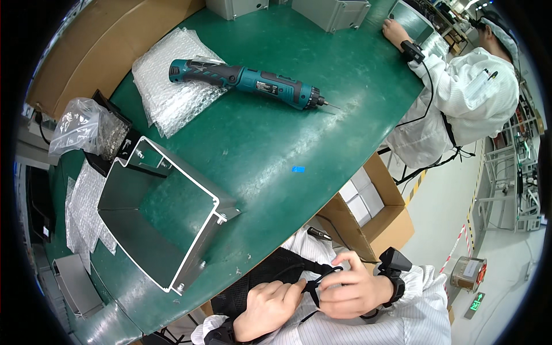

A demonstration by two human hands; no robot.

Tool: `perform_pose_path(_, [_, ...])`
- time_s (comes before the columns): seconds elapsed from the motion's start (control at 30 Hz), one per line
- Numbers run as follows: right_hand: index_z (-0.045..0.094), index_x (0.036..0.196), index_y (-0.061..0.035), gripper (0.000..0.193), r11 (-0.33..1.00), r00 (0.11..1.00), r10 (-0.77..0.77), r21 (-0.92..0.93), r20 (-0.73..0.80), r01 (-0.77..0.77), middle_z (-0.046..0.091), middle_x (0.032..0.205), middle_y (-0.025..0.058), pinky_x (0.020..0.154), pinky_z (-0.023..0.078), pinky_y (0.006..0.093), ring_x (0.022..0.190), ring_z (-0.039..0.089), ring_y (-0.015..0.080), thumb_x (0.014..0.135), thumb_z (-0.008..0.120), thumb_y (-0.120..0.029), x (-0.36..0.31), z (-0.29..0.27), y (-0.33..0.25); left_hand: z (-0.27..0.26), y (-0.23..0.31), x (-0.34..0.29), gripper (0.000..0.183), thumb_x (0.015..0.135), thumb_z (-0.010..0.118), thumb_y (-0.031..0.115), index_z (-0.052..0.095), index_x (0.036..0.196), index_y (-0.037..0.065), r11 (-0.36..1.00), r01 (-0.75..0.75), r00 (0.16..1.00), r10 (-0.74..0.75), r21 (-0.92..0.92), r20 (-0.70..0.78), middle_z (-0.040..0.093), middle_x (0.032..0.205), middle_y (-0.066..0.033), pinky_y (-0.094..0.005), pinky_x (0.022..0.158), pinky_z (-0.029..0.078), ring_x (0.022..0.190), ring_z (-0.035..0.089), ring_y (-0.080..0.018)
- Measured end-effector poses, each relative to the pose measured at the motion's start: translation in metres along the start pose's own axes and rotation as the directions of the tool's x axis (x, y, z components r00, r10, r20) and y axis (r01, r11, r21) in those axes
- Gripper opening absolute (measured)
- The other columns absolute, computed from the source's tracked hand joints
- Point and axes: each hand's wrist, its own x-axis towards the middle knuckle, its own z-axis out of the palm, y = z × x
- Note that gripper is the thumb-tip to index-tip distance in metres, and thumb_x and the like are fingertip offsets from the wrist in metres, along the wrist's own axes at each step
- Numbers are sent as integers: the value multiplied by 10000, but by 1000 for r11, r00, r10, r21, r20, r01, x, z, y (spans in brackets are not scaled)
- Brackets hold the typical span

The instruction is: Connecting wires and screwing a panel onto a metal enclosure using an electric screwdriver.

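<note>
Close to my body, below the table edge, my left hand [269, 309] is closed, its fingertips pinching a black strap [312, 286]. My right hand [349, 292] is curled round the same strap from the other side, thumb and forefinger bent near a thin dark loop. The strap joins a black mesh piece [256, 282] that lies against my front. Part of the strap is hidden behind the fingers. Each wrist wears a black band, and a small black device [395, 260] sits on the right one.
A grey metal frame [190, 253] stands on the green table [270, 144]. Beyond it, a teal cordless screwdriver [259, 85] rests partly on bubble wrap [167, 109]. At left is a black bin of screws [118, 141]. An open carton [391, 230] stands right; a co-worker [460, 98] sits beyond.
</note>
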Motion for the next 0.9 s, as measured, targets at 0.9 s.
perform_pose_path(0.9, [510,1228,-22,410,353,659,118,589,743,-727,563,1197,104,814,475,291,984,579,198,881,613,-216,-27,0,75,-119,1,-76,202,648,779,145,639,739,31,993,102,986,-108,-52,-127,522,541,-67,-313,435,378,450,512,-213])
